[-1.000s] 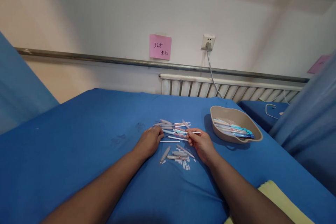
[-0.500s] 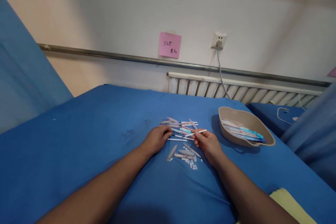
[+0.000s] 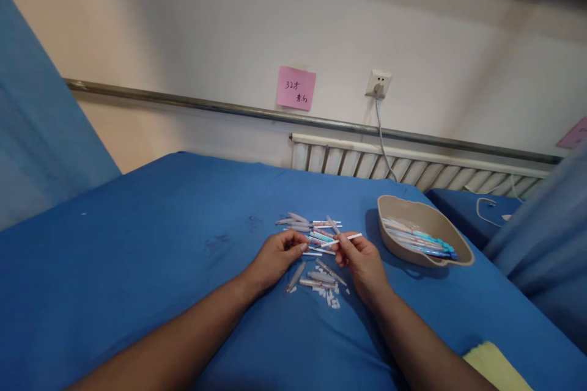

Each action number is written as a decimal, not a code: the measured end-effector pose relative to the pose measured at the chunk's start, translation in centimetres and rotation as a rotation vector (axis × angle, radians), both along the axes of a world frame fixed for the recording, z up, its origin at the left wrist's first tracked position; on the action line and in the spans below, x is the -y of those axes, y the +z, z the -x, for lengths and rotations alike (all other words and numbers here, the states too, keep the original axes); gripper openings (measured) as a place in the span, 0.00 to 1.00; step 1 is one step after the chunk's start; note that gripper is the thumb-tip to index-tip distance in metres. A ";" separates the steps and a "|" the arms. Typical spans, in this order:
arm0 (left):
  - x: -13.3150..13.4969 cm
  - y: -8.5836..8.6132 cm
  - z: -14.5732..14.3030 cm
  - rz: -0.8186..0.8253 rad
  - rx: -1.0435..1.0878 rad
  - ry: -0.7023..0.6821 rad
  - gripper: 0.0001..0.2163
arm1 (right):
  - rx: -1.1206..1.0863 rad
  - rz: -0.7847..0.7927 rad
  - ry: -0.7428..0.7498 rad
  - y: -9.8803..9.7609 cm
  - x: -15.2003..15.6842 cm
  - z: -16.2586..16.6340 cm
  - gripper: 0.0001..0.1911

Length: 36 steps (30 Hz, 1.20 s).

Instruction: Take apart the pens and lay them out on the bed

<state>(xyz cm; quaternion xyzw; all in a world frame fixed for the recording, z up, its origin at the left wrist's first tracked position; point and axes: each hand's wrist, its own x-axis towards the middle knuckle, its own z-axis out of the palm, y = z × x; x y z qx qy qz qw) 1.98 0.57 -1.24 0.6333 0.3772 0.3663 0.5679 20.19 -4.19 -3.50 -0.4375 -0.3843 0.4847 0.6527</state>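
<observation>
My right hand [image 3: 360, 256] pinches a thin white pen refill [image 3: 342, 240] with a dark narrow tip pointing left. My left hand [image 3: 284, 253] is closed, thumb against index finger, close to that tip; whatever it grips is too small to make out. Between and behind the hands lie several pen barrels [image 3: 298, 226] and white refills, loosely heaped on the blue sheet [image 3: 220, 195]. Nearer to me is a second group of pen barrels [image 3: 321, 277], with small white pieces [image 3: 331, 299] scattered about them.
A beige basin [image 3: 452, 226] holding several pens [image 3: 417, 238] with blue parts stands on the right. A yellow cloth [image 3: 493, 366] lies at the lower right. Behind the bed are a radiator [image 3: 348, 159], a rail [image 3: 206, 105] and a plugged-in cable [image 3: 381, 134]. Curtains hang on both sides.
My left hand has moved right, toward the tip of the refill in my right hand. The right hand keeps its hold. The view has tilted up slightly.
</observation>
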 end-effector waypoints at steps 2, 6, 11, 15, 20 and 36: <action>0.1 0.0 0.0 0.007 0.004 -0.005 0.09 | -0.002 -0.007 -0.004 0.1 0.1 0.1 0.16; 0.2 -0.3 -0.1 0.025 0.000 -0.017 0.10 | -0.019 -0.025 -0.013 0.4 0.2 0.3 0.15; 0.3 -0.4 -0.2 0.049 0.014 -0.007 0.10 | -0.018 -0.023 -0.015 0.3 0.2 0.4 0.15; 0.4 -0.2 -0.2 0.060 0.022 -0.013 0.10 | -0.009 -0.010 -0.001 0.4 0.2 0.6 0.15; 0.8 0.2 -0.2 0.060 -0.032 -0.018 0.11 | 0.091 -0.026 0.027 1.0 0.7 0.8 0.16; 1.4 0.5 -0.9 0.214 0.091 0.014 0.16 | 0.060 -0.008 0.155 1.5 1.1 1.8 0.18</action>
